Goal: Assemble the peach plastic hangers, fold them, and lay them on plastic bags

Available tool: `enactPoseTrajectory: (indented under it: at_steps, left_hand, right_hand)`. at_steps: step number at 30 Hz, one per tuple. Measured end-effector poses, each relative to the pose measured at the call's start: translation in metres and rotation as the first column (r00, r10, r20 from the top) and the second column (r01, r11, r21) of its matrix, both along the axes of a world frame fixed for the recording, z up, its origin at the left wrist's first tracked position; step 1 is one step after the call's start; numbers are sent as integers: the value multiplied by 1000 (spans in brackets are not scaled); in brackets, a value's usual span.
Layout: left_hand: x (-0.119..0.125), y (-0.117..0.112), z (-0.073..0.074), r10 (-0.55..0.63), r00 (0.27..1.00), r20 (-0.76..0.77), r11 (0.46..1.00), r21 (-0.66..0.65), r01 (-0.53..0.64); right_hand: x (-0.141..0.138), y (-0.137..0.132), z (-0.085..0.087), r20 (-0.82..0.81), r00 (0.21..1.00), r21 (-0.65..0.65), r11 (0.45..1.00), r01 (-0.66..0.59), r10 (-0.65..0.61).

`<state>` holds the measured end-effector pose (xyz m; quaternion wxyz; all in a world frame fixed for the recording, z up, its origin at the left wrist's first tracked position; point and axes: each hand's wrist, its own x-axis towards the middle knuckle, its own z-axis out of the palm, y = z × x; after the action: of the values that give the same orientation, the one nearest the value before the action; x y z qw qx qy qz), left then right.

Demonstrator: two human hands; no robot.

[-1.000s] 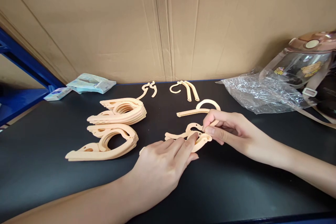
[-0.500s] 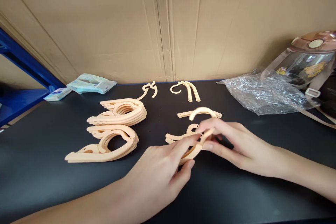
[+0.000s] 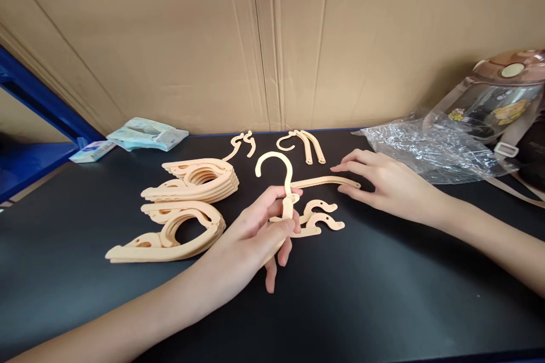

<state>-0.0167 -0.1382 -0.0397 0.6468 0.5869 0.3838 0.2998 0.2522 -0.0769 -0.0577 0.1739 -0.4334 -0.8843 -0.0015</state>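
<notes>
black tabletop [image 3: 383, 300], brown cardboard [image 3: 149, 39] behind, blue frame [image 3: 42, 105] far left, crumpled clear plastic [image 3: 430, 150] right, left hand [image 3: 253, 238] pinching hook piece [image 3: 288, 208] upright mid-tabletop, right hand [image 3: 394, 184] fingers parted at curved bar [image 3: 317, 181], contact unclear

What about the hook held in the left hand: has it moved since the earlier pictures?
Yes: the hook moved left, nearer the farther hanger stack.

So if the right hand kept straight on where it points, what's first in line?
Likely the peach, gently curved hanger arm, right by the tips of the right hand; depth and contact are hard to tell.
</notes>
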Motion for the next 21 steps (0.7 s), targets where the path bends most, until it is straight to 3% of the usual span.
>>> enactPoseTrajectory:
  at_steps: [4, 12, 17, 21]
  left_hand:
    - [0, 1, 2, 67, 996, 51, 992, -112, -61]
    - [-1, 6, -1, 57, 978, 202, 968, -252, -5]
    - [-1, 6, 1, 20, 985, 172, 968, -251, 24]
    - [0, 5, 3, 38, 991, 131, 970, -242, -5]
  right_hand:
    - [11, 2, 3, 38, 987, -40, 988, -151, 153]
    - [15, 1, 19, 49, 967, -292, 930, -224, 249]
    - [4, -13, 23, 45, 967, -180, 954, -238, 250]
    - [-9, -28, 25, -85, 976, -82, 974, -209, 202]
